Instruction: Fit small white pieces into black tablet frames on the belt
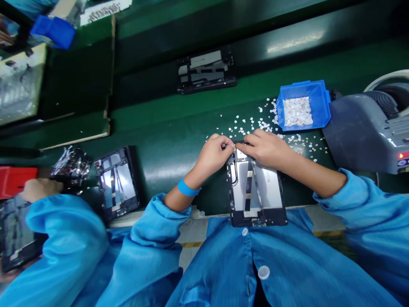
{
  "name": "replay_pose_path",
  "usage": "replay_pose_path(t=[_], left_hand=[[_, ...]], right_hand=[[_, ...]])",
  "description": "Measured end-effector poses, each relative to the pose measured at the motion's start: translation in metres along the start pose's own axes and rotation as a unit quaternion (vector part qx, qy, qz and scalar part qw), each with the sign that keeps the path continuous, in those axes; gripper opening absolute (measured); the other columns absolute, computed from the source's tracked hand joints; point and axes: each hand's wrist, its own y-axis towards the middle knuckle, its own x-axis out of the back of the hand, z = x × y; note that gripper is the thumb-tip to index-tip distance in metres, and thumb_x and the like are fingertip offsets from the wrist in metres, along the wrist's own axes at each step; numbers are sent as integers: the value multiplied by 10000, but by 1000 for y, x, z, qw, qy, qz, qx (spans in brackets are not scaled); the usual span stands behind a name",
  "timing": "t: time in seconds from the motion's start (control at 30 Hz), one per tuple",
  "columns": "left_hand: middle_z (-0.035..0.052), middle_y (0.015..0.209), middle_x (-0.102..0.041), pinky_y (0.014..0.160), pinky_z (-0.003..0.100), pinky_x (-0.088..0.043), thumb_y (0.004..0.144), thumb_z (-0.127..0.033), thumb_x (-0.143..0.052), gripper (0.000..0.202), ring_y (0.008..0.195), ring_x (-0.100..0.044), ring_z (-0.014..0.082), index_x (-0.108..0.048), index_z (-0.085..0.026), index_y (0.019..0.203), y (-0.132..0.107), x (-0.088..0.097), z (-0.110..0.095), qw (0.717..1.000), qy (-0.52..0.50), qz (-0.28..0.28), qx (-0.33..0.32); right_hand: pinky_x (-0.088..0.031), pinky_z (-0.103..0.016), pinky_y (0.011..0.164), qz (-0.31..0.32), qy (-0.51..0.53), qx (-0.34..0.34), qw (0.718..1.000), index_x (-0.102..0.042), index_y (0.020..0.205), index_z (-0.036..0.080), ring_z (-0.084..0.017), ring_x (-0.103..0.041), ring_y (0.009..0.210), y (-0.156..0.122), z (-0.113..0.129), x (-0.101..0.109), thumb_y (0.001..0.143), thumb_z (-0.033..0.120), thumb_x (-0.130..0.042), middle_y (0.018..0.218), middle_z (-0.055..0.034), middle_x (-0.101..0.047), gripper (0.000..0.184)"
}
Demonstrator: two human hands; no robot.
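Note:
An opened tablet [270,187], its inside facing up, lies in front of me at the bench's near edge. My left hand [214,152], with a blue band at the wrist, is closed in a pinch over the tablet's upper left corner. A tiny pale piece seems to show at its fingertips, too small to name. My right hand [266,147] rests over the tablet's top edge, its index finger reaching to the same corner and its other fingers curled. What lies under those fingers is hidden. Small white pieces [263,124] are scattered just beyond both hands.
A blue bin [322,104] of white pieces stands beyond my right hand, beside a grey machine [364,128]. Another opened tablet [206,70] lies further back. At left, a co-worker's hand [43,189] is near another tablet [118,183], a heap of small parts [72,166] and a red bin [15,181].

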Motion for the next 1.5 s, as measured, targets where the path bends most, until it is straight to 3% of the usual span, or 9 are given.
replay_pose_path(t=[0.23,0.57,0.77,0.87,1.07,1.23,1.3,1.4,1.5], left_hand=[[18,811,-627,780,336,-464,891,-151,-624,98,870,-583,206,-703,-196,855,-2,-2,1,1000,10,-6,-8],[11,861,-576,793,337,-428,917,-153,-640,75,880,-546,195,-592,-209,902,-10,-15,-1,997,23,-69,-9],[-37,800,-497,622,288,-356,797,-86,-716,255,702,-474,131,-527,-217,908,9,-9,7,985,-138,2,107],[-43,769,-480,605,284,-347,799,-56,-682,233,670,-464,120,-547,-215,903,10,-8,9,976,-186,20,107],[-46,728,-481,587,287,-335,797,-69,-653,197,634,-471,126,-547,-218,872,11,-16,8,971,-205,-7,121],[-20,780,-542,613,287,-374,778,-63,-651,187,698,-523,144,-579,-204,876,20,-14,6,973,-183,38,132],[18,925,-607,723,301,-458,809,-117,-692,247,852,-580,176,-619,-203,1029,3,-9,8,987,-132,-17,94],[84,1165,-612,929,377,-517,886,-248,-711,495,1048,-586,217,-573,-214,1360,-49,-8,14,993,-48,-107,29],[111,1233,-602,982,421,-546,991,-317,-605,606,1086,-614,232,-443,-237,1570,-107,-23,16,999,-36,-33,19]], right_hand=[[-296,-369,689,7,17,-7,1000,-737,1266,210,-232,-441,865,0,0,0,1057,161,-459,984,-102,-688,351],[-288,-369,701,3,9,-1,1000,-731,1260,201,-231,-445,864,-1,1,0,1083,172,-419,971,-91,-679,361],[-293,-371,709,5,28,-6,1000,-741,1239,202,-231,-447,867,-1,-1,-2,1050,139,-448,979,-95,-679,354],[-308,-376,724,11,16,-3,1000,-729,1282,192,-232,-453,865,-2,-1,-3,1057,141,-432,993,-99,-683,376],[-324,-377,733,14,27,-13,999,-736,1285,214,-237,-467,877,-3,-1,-6,1047,136,-448,1019,-100,-696,381],[-375,-385,747,16,50,-22,998,-758,1249,202,-248,-519,898,-1,-3,-2,1062,172,-435,1044,-110,-720,374],[-427,-402,802,-16,69,-50,996,-763,1238,196,-256,-571,944,-14,-1,8,1066,183,-427,1105,-118,-738,378],[-492,-449,910,-89,108,-185,973,-736,1294,208,-288,-645,1061,-55,16,27,1054,210,-450,1193,-132,-738,373],[-545,-447,831,-45,138,-308,940,-707,1316,213,-309,-688,985,-99,46,42,1047,345,-513,1079,-131,-739,357]])
